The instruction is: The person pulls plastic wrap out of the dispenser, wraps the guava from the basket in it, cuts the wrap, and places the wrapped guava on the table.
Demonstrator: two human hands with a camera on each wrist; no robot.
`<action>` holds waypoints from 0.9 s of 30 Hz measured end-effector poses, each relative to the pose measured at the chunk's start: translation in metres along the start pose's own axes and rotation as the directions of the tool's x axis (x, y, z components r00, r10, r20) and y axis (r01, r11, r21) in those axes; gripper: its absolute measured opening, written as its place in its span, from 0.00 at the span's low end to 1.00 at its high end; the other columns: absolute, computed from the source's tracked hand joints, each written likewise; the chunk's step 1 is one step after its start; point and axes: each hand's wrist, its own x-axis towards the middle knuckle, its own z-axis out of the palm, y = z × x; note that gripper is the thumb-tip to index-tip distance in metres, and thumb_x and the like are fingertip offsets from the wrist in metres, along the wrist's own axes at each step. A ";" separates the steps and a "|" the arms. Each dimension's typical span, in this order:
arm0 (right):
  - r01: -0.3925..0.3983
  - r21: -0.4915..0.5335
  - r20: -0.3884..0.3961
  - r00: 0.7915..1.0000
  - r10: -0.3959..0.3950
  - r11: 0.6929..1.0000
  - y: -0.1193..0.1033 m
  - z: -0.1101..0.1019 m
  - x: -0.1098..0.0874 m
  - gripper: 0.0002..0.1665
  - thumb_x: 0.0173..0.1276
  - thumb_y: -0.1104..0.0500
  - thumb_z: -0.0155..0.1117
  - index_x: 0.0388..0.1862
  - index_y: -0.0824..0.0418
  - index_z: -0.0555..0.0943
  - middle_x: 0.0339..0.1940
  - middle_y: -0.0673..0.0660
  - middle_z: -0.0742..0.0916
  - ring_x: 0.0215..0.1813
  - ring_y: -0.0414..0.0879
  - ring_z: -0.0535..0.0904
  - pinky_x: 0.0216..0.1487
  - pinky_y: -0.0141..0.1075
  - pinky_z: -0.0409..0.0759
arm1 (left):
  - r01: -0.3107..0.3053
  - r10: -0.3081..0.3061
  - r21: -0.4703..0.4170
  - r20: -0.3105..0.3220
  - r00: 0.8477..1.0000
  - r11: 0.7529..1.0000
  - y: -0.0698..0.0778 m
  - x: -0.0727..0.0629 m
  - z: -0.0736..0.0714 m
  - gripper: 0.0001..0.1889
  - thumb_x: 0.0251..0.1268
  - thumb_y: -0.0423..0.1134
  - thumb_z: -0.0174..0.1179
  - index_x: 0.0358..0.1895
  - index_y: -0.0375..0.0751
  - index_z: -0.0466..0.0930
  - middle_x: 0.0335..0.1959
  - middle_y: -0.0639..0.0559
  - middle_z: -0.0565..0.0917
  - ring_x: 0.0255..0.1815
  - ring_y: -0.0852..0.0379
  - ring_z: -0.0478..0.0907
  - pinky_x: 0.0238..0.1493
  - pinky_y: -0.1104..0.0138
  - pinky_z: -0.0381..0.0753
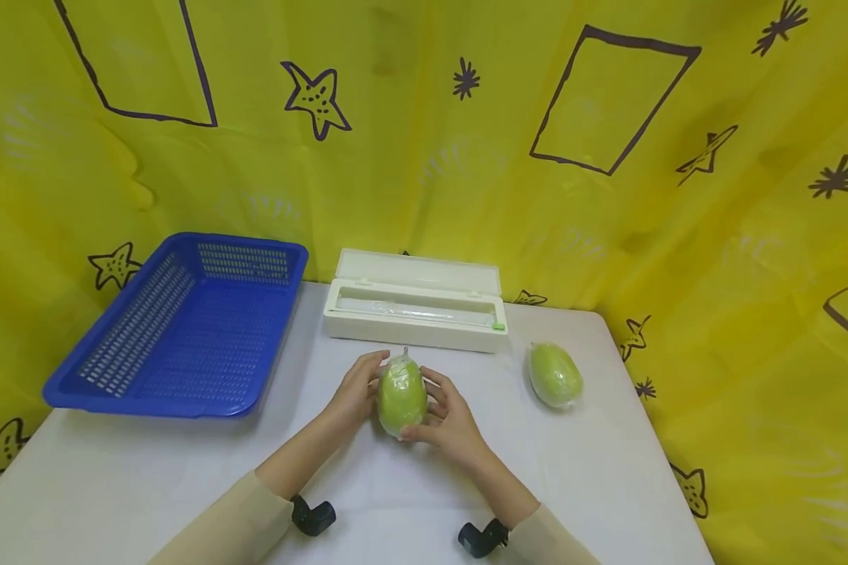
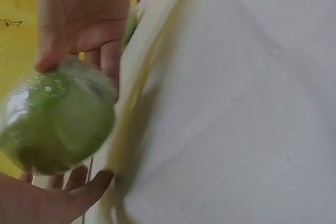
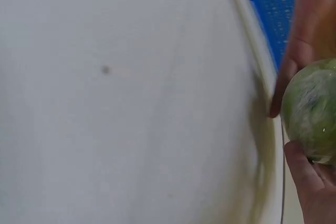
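A green oval fruit (image 1: 402,396), tightly wrapped in clear film with a small twist at its top, is held upright between both hands above the white table. The left hand (image 1: 356,391) holds its left side, with some fingers hidden behind it. From the right, the right hand (image 1: 452,420) grips the fruit with the thumb on its lower front and fingers around its side. Both hands also touch the wrapped fruit (image 2: 58,116) in the left wrist view. A second film-wrapped green fruit (image 1: 554,375) lies on the table to the right.
Behind the hands stands a white cling film dispenser (image 1: 417,333), its lid raised and a roll inside. At the left is a blue plastic basket (image 1: 162,404). A yellow patterned curtain (image 1: 424,196) hangs around the white table (image 1: 396,518).
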 end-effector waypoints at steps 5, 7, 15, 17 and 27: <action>0.007 0.042 -0.068 0.998 -0.004 0.999 -0.006 -0.012 -0.007 0.55 0.50 0.66 0.81 0.75 0.51 0.63 0.71 0.61 0.73 0.61 0.57 0.79 0.56 0.41 0.83 | 0.064 -0.061 -0.040 0.081 0.995 0.997 -0.009 -0.005 0.011 0.33 0.76 0.60 0.44 0.74 0.45 0.57 0.68 0.37 0.62 0.65 0.37 0.68 0.59 0.47 0.78; 0.008 0.041 -0.105 0.994 -0.004 0.999 -0.007 -0.020 -0.011 0.52 0.53 0.65 0.79 0.75 0.54 0.64 0.69 0.61 0.73 0.60 0.56 0.80 0.54 0.39 0.83 | 0.074 -0.065 -0.074 0.112 0.992 0.995 -0.010 -0.004 0.020 0.33 0.76 0.60 0.46 0.75 0.46 0.55 0.69 0.35 0.61 0.66 0.35 0.68 0.57 0.46 0.80; -0.032 -0.020 -0.268 0.963 0.025 0.999 0.001 -0.069 -0.035 0.40 0.62 0.64 0.73 0.72 0.56 0.67 0.67 0.61 0.74 0.53 0.54 0.81 0.47 0.32 0.83 | 0.026 -0.016 -0.079 0.119 0.993 0.997 -0.015 0.010 0.074 0.32 0.69 0.38 0.59 0.72 0.40 0.56 0.70 0.30 0.63 0.61 0.37 0.76 0.50 0.51 0.85; -0.058 -0.053 -0.310 0.950 0.039 0.997 0.004 -0.080 -0.041 0.40 0.62 0.63 0.73 0.71 0.56 0.67 0.67 0.60 0.74 0.53 0.54 0.80 0.46 0.31 0.83 | 0.018 -0.012 -0.045 0.124 0.992 0.999 -0.016 0.013 0.089 0.31 0.66 0.35 0.60 0.71 0.36 0.60 0.69 0.31 0.63 0.59 0.38 0.77 0.50 0.53 0.85; -0.101 -0.307 -0.418 0.907 -0.039 0.946 0.008 -0.109 -0.048 0.44 0.63 0.51 0.74 0.73 0.61 0.65 0.73 0.62 0.72 0.63 0.60 0.78 0.58 0.42 0.81 | 0.019 -0.012 -0.054 0.128 0.992 0.998 -0.026 0.037 0.131 0.32 0.59 0.27 0.64 0.68 0.36 0.64 0.63 0.36 0.71 0.55 0.44 0.78 0.51 0.53 0.85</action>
